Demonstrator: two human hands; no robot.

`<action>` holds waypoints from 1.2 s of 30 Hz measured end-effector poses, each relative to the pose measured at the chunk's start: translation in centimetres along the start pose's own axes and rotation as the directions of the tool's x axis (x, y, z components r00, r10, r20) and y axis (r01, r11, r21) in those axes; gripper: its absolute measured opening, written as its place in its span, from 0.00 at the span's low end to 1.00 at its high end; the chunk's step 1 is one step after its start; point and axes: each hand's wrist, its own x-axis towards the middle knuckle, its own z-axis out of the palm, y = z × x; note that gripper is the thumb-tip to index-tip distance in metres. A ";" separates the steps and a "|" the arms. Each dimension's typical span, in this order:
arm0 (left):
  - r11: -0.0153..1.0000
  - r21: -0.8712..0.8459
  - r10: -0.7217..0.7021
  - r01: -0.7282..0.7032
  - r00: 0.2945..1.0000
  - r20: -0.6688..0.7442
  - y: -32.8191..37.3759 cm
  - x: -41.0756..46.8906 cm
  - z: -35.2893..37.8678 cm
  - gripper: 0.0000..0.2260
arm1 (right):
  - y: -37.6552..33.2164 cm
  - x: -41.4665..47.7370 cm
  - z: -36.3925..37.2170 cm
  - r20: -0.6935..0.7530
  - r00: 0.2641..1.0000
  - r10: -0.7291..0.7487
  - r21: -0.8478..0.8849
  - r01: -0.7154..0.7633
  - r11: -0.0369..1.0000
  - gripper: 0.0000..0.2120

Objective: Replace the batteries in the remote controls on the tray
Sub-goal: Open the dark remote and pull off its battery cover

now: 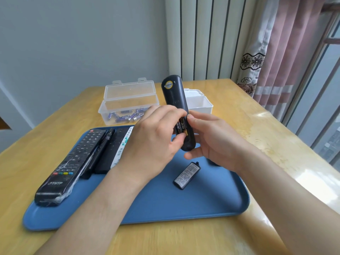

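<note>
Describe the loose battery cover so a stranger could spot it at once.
Start at the blue tray on the wooden table. On its right half lies the battery cover. It is short and black with a white printed label, alone, unlike the long remotes along its left.

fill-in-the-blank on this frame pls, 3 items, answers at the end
1. The left hand and right hand hold the dark remote with its battery compartment ____.
2. The detached battery cover lies on the blue ____.
3. The loose batteries lie in the ____ plastic box.
Missing words: open; tray; clear.
</note>
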 end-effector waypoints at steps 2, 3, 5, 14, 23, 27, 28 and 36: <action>1.000 0.022 0.005 -0.005 1.000 -0.006 0.0 0.0 0.0 0.15 | 0.1 0.0 0.1 0.004 1.000 -0.001 -0.001 0.001 1.000 0.13; 0.999 0.034 0.008 -0.008 1.000 -0.007 0.1 0.0 0.0 0.14 | 0.1 0.0 0.2 0.010 1.000 0.001 0.008 -0.001 1.000 0.13; 0.998 0.069 0.016 -0.015 1.000 -0.007 0.1 0.0 -0.1 0.13 | 0.2 0.0 0.4 0.022 1.000 0.003 0.026 -0.004 1.000 0.14; 0.997 0.060 -0.051 0.049 0.998 0.024 0.3 0.1 -0.5 0.09 | 0.6 0.1 1.0 0.022 1.000 0.019 -0.018 -0.019 1.000 0.14; 0.995 -0.087 0.046 -0.047 0.999 -0.016 0.1 0.0 -0.4 0.11 | 0.7 0.4 1.0 -0.012 0.998 0.062 0.227 -0.058 0.972 0.14; 0.982 -0.186 0.034 -0.017 0.995 0.090 -0.4 -0.3 0.0 0.08 | 1.0 0.5 1.1 -0.075 0.988 0.132 0.332 -0.100 0.938 0.14; 0.977 -0.212 0.002 0.021 0.994 0.109 -0.6 -0.3 0.0 0.08 | 1.0 0.5 1.1 -0.089 0.987 0.136 0.316 -0.101 0.943 0.14; 0.986 -0.161 0.028 -0.047 0.992 -0.119 -1.4 -0.6 0.4 0.08 | 1.2 0.5 1.4 -0.109 0.986 0.125 0.218 -0.099 0.971 0.14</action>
